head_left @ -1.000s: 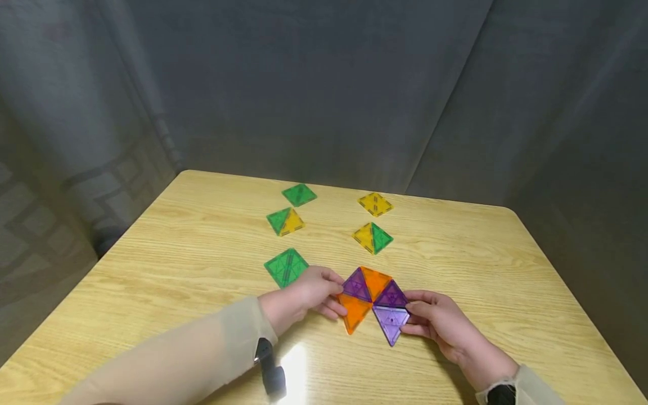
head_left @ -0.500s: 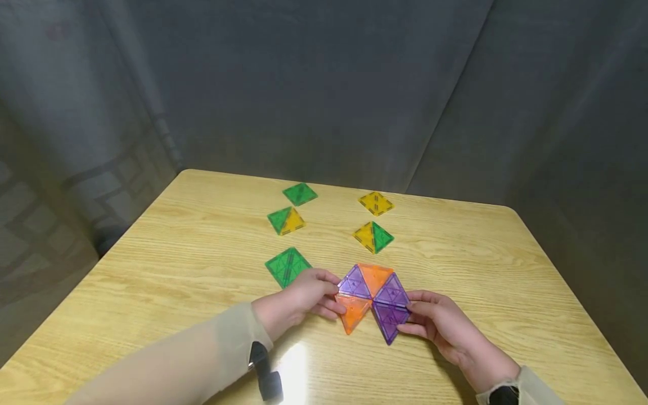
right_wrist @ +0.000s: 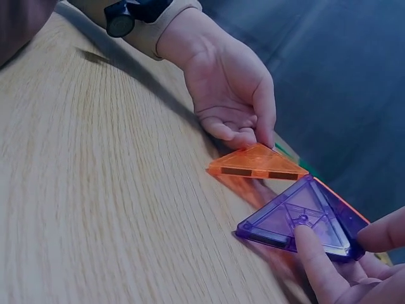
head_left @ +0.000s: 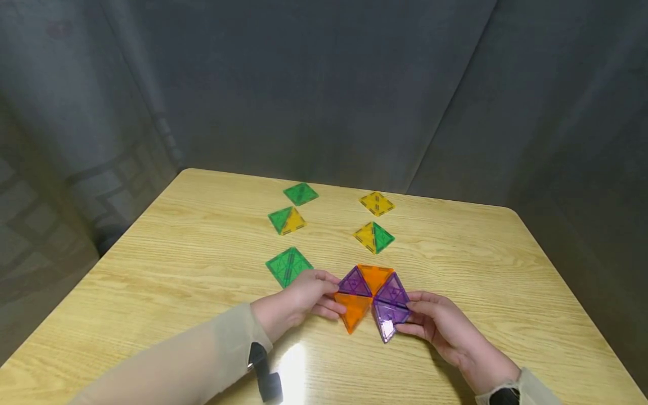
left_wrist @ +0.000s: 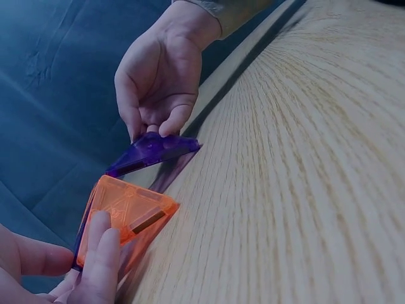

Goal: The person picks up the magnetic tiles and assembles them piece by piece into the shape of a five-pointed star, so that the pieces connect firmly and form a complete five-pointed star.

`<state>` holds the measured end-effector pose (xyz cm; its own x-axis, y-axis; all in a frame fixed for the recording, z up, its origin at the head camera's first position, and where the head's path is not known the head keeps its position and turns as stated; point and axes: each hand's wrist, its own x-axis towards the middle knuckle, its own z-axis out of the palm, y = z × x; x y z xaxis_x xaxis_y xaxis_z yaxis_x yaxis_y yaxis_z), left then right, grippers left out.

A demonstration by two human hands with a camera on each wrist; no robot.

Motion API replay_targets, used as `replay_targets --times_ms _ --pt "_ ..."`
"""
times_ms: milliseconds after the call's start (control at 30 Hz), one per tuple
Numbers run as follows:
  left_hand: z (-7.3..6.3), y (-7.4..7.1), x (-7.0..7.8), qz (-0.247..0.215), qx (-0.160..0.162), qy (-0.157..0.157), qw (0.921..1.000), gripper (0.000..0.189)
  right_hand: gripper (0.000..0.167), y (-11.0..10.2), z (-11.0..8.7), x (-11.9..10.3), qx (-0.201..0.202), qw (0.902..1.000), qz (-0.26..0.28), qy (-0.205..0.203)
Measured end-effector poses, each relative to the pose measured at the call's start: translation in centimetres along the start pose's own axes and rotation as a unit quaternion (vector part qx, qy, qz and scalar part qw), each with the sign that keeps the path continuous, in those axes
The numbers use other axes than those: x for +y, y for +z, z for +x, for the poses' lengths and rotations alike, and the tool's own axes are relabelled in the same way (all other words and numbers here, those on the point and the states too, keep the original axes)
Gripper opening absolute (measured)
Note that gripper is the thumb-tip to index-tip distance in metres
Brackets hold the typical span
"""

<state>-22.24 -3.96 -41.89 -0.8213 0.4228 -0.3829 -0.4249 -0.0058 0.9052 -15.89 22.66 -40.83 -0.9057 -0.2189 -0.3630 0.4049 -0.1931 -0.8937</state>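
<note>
In the head view several triangular magnetic tiles are joined edge to edge in a fan, gapped at the near side. My left hand (head_left: 309, 295) pinches its left side, by an orange tile (head_left: 353, 311) and a purple tile (head_left: 354, 283). Another orange tile (head_left: 376, 277) forms the far edge. The right side, a purple tile (head_left: 392, 291) above a glinting purple tile (head_left: 390, 316), is pinched by my right hand (head_left: 440, 323). In the right wrist view, a finger presses the face of the lower purple tile (right_wrist: 302, 218). Both wrist views show the near tiles slanting down toward the tabletop.
Beyond the fan, flat on the wooden table (head_left: 481, 264), lie a green diamond (head_left: 288, 265) beside my left hand, two green-and-yellow diamonds (head_left: 287, 220), another green diamond (head_left: 301, 194) and a yellow diamond (head_left: 377, 203). A grey curtain (head_left: 314, 95) hangs behind the table's far edge.
The lower purple tile has swung slightly left, narrowing the gap to the lower orange tile. Glare on the tiles has shifted as they tilt. Both hands keep their hold, nearly in place.
</note>
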Motion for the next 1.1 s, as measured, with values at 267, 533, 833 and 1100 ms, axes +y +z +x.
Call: replay_targets --times_ms 267,533,833,1100 --pt "0.1 0.1 -0.3 -0.019 0.000 -0.007 0.9998 0.025 0.027 0.1 0.0 0.2 -0.013 0.9991 0.039 0.000" --pt "0.0 0.2 -0.4 -0.031 -0.004 -0.010 0.9995 0.026 0.030 0.4 -0.1 0.4 -0.018 0.9974 0.069 0.008" --pt "-0.1 0.5 -0.4 -0.041 -0.009 -0.013 0.9990 0.025 0.038 0.8 0.0 0.7 -0.023 0.9962 0.084 0.006" --pt "0.2 0.5 -0.6 -0.023 -0.012 -0.012 0.9996 0.025 0.044 1.0 0.1 0.8 -0.027 0.9977 0.062 0.010"
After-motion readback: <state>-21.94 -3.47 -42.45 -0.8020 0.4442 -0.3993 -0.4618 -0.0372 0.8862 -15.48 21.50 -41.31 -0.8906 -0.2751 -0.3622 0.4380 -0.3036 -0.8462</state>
